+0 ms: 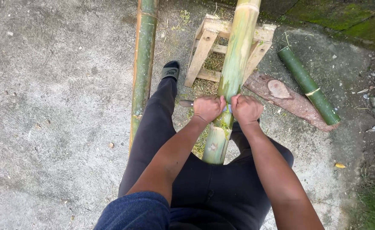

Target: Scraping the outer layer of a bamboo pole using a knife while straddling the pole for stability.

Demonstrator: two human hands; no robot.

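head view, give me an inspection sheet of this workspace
surface: rough grey concrete ground, scattered with green shavings.
job's things: bamboo pole resting on a small wooden stand, partly scraped pale; a blade lies across it.
clutter: second bamboo pole on the left, short green bamboo piece, slab of bark-edged wood.
grippers: left hand and right hand both closed on the blade, one either side of the pole.
cables: nothing seen.
surroundings: mossy edge top right, grass lower right.
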